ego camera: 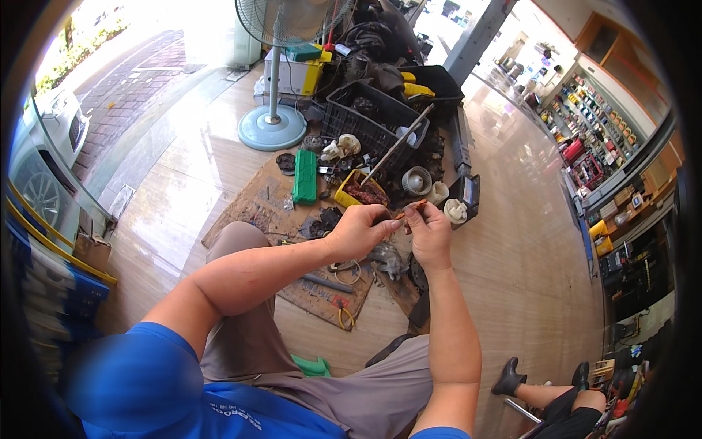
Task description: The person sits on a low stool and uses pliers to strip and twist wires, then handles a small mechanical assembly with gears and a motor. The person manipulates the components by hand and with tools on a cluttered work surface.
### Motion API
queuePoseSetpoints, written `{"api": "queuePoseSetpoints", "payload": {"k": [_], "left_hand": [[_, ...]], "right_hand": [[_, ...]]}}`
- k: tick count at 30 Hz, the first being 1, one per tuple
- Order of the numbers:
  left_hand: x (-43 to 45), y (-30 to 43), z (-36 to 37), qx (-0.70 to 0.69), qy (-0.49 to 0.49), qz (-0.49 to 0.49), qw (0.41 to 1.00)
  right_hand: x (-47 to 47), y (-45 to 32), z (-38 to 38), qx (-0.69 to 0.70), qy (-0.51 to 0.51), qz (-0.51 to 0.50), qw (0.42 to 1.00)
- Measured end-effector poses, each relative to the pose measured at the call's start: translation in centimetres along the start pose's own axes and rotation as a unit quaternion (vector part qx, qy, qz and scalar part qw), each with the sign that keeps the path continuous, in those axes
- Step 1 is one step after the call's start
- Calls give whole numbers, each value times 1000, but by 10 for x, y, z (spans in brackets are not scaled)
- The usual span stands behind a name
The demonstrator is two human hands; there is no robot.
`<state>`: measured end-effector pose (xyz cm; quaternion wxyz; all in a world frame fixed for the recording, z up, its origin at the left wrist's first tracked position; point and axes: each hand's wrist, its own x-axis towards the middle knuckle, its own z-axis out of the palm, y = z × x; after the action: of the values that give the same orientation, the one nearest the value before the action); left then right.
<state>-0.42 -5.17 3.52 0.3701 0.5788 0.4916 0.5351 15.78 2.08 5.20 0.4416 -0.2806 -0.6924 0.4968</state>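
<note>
My left hand (366, 230) and my right hand (429, 233) meet in front of me, above the parts on the floor. Between their fingertips they pinch a small reddish-orange piece (419, 204), whose exact kind I cannot tell. Just beyond my hands sits a yellow container (344, 196) of reddish-brown material, with a long thin rod (397, 144) leaning out of it. A closed green plastic case (305, 176) lies left of that container. Yellow-handled pliers (345, 318) rest near the cardboard's front edge, below my hands.
Stained cardboard (247, 200) covers part of the tiled floor. A black plastic crate (351, 118), a blower wheel (417, 181) and a pedestal fan's round base (272, 127) stand beyond. At lower right are another person's legs and black boots (509, 377). A grey metal post rises behind.
</note>
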Motion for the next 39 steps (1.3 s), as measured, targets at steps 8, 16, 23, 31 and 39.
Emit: {"api": "queuePoseSetpoints", "payload": {"k": [8,16,23,31,39], "left_hand": [[-1,0,-2,45,-41,26,998],[0,4,-6,-90,-145,-31,985],[2,2,-9,-202,-219,-38,954],[4,-2,-8,-242,-242,-37,939],[3,-8,-7,-375,-252,-103,886]], "right_hand": [[-2,-6,-4,-33,-25,-4,999],[-4,-9,-7,-30,-42,-41,998],[-4,-7,-6,22,-46,-8,999],[-5,-8,-3,23,-41,-19,999],[-4,-8,-5,-23,-40,-18,999]]}}
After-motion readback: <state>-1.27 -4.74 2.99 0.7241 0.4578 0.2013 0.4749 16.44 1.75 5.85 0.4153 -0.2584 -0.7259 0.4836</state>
